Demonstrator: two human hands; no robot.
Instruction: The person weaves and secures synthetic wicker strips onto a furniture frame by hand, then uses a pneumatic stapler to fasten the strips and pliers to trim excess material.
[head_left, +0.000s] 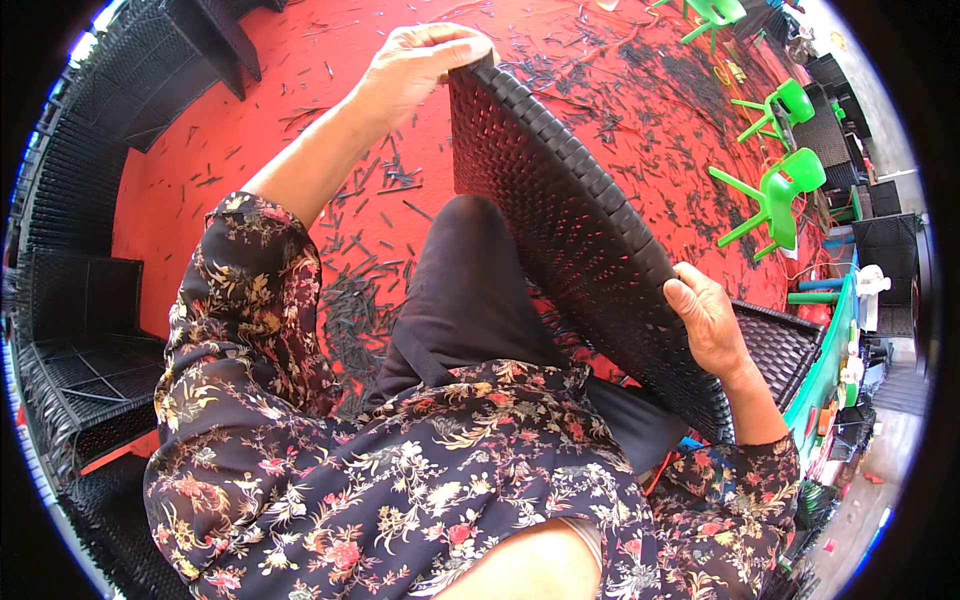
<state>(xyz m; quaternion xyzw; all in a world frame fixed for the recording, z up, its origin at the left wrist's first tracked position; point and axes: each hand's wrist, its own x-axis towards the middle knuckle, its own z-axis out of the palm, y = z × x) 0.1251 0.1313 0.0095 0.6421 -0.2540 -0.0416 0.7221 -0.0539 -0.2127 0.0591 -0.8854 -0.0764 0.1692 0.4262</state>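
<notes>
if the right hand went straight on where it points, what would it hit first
Most likely the black woven panel, whose edge the right hand grips. Beyond it lies the red floor, though how far below is unclear.

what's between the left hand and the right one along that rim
The head view shows the black woven panel there, its rim running from the left hand to the right hand.
</notes>
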